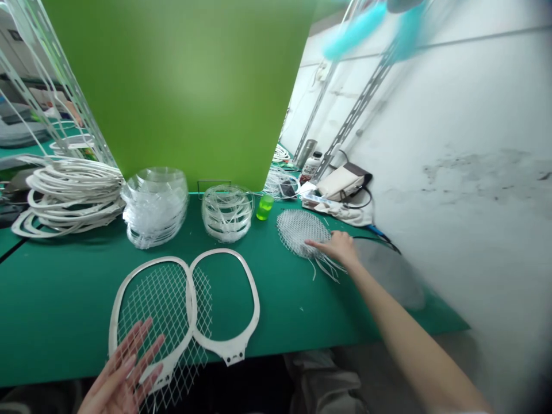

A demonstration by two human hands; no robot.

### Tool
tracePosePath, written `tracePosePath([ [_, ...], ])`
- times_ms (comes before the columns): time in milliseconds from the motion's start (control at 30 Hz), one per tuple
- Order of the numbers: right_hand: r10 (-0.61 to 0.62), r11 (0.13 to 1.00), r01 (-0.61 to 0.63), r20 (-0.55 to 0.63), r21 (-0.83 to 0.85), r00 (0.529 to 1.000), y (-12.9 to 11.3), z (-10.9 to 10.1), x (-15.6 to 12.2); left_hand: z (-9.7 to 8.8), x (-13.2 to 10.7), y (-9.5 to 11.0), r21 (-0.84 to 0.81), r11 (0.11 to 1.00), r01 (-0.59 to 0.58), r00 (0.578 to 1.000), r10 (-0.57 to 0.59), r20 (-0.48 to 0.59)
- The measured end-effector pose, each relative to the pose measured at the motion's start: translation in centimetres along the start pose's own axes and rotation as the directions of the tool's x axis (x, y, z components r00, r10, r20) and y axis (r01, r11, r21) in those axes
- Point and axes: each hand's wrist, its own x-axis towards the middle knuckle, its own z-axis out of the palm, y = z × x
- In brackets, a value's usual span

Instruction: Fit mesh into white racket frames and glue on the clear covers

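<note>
The left hand (121, 371) is reaching in at the bottom left of the frame, its fingers spread wide and holding nothing. It is hovering over the lower end of the meshed frame (150, 299), though from this angle I cannot be sure whether the fingertips are touching it. This white, racket-shaped frame is lying on the green mat (276, 328), with its white mesh spreading beyond the rim and running off the mat's near edge. Its rim is touching the bare frame (248, 293), which is lying just to the right with its narrow end toward the person.

The right hand (338, 250) is stretching out from the lower right, lying flat and open on the edge of the mesh patch (299, 233), not gripping it. Loose strands (328, 269) are trailing from the patch beside the hand.

Farther along the mat, a coiled pile of white rims (73, 195) is sitting at the left, next to a tall clear stack (155, 213) and a shorter stack (227, 214). A green cup (264, 207) is standing just right of them. Beyond, a bottle (311, 165) and a bag (342, 181) are resting by the wall (452, 115), and a green board (181, 86) is rising behind the stacks.
</note>
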Motion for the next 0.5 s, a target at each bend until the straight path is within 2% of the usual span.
tracePosePath([
  [167,0.028,0.996,-0.028,0.003,0.083,1.0,-0.4,1.0,-0.5,1.1,-0.4,0.4,0.023,1.0,0.006,1.0,-0.006,0.005],
  [300,0.082,0.968,-0.067,-0.049,0.243,0.995,-0.3,-0.3,0.6,1.6,-1.1,0.3,0.019,1.0,-0.023,1.0,0.023,0.003],
  [400,0.127,0.901,-0.094,-0.05,0.424,0.991,0.1,-1.9,1.1,1.1,-1.2,0.2,-0.009,0.999,-0.049,0.999,0.049,-0.011],
  [500,0.143,0.79,-0.113,-0.002,0.603,0.99,0.3,-3.1,1.0,0.2,-0.6,0.1,-0.018,0.999,-0.033,0.998,0.032,-0.045],
])
